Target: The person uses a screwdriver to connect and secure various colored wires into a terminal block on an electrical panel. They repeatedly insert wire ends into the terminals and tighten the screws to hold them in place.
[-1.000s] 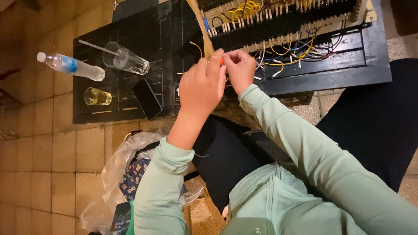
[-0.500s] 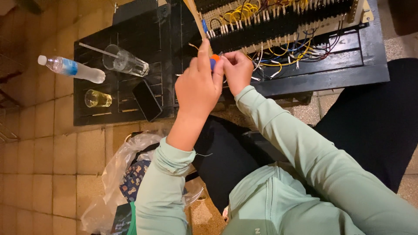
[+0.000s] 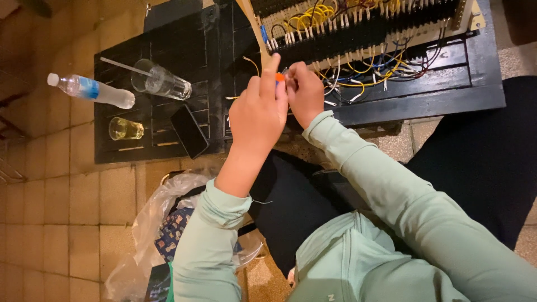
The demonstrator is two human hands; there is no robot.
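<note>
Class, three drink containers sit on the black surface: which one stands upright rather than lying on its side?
The small glass of yellowish liquid stands upright. The plastic bottle and the clear tumbler with a straw both lie on their sides.

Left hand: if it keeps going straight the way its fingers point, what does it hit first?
Likely the wired terminal board: the left hand points up-frame at its near-left end, a small orange piece at its fingertips. Depth is unclear.

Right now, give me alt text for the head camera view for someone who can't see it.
Seen from above, a person's left hand and right hand meet over a small orange piece beside a wiring board on a black table. To the left lie a plastic bottle, a tipped clear cup, a small glass and a dark phone.
</note>
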